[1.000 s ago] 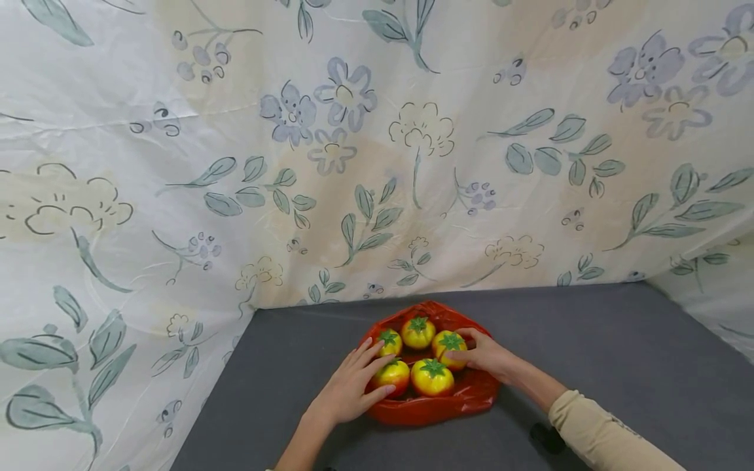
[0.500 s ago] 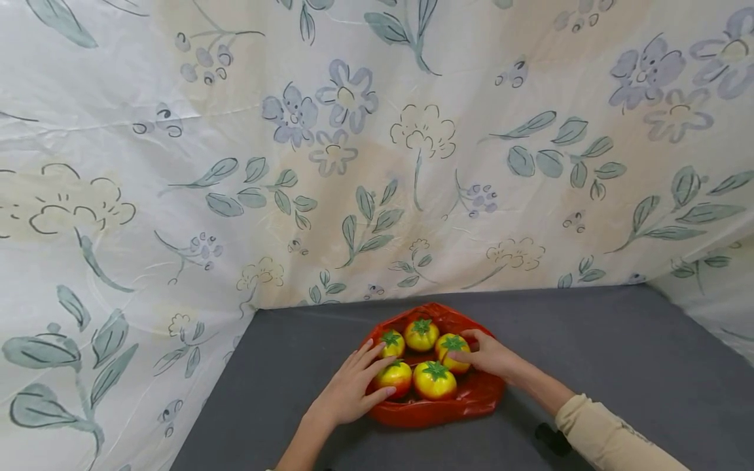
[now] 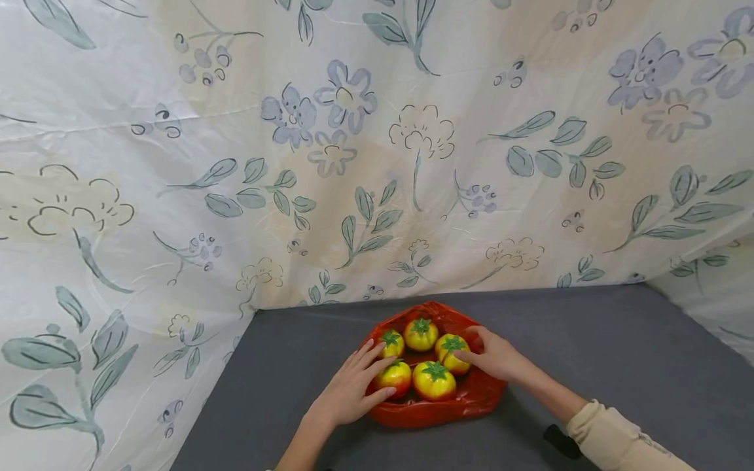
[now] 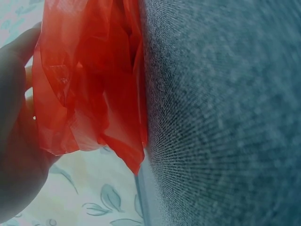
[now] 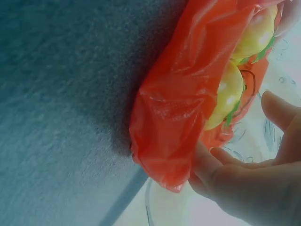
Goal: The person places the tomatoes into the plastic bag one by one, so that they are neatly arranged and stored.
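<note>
In the head view, a red plastic bag [image 3: 432, 413] lies on the grey table with its mouth spread wide. Several yellow-and-red tomatoes with green leafy tops sit in it, among them a right one [image 3: 452, 354], a back one [image 3: 421, 334] and a front one [image 3: 434, 381]. My left hand [image 3: 352, 386] rests over the bag's left rim, fingers spread across the left tomatoes. At the right rim is my right hand [image 3: 491, 355], its thumb close to the right tomato. The right wrist view shows these fingers [image 5: 207, 165] against the bag's edge, thumb apart.
The dark grey tabletop [image 3: 589, 353] extends to both sides. A floral cloth [image 3: 377, 163] hangs behind it and along the sides. A small black object [image 3: 561, 442] shows beside the right sleeve [image 3: 612, 435].
The bag and tomatoes have shifted slightly to the right. My right forearm and sleeve have moved right, and the right thumb has drawn back a little over the right tomato. My left hand stays put.
</note>
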{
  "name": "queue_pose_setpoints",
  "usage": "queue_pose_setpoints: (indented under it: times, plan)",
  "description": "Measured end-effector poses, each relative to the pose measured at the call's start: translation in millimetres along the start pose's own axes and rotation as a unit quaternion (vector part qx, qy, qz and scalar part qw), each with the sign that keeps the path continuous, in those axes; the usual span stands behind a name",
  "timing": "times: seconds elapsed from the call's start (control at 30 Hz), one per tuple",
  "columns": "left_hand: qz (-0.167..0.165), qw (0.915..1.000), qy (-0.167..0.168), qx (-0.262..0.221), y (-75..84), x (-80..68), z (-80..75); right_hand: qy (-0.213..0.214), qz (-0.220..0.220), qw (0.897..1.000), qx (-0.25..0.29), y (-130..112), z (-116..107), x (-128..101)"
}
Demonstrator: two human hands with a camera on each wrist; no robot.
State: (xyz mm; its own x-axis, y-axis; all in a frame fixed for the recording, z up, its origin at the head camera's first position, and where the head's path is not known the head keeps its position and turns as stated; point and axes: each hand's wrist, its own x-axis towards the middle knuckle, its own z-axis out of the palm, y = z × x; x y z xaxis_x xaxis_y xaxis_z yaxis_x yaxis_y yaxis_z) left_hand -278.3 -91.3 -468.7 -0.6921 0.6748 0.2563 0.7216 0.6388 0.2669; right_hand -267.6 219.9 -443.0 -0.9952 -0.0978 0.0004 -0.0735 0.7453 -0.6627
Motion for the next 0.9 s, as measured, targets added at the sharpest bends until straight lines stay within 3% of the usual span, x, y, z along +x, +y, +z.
queue_pose_setpoints:
  times: [0.4, 0.53, 0.7, 0.8, 0.9]
  plan:
    - [0.009, 0.9999, 0.009, -0.007, 4.9, -2.2, -5.9, 0.030, -0.087, 0.994, -0.054, 6.5, -2.8, -19.1]
    - [0.012, 0.9975, 0.070, -0.002, 2.0, -7.2, -12.9, 0.039, -0.104, 0.991, -0.080, 5.9, 0.7, -23.6]
    - [0.002, 0.9853, 0.168, 0.032, -7.7, -4.0, -25.1, 0.065, -0.130, 0.979, -0.144, 6.8, -1.1, -20.2]
    - [-0.012, 0.9820, 0.183, 0.045, -16.5, 3.8, -32.6, 0.093, -0.148, 0.969, -0.174, 11.8, -5.6, -14.1]
    - [-0.031, 0.9846, 0.166, 0.047, -26.0, 14.9, -41.8, 0.120, -0.154, 0.960, -0.198, 17.3, -12.3, -1.8]
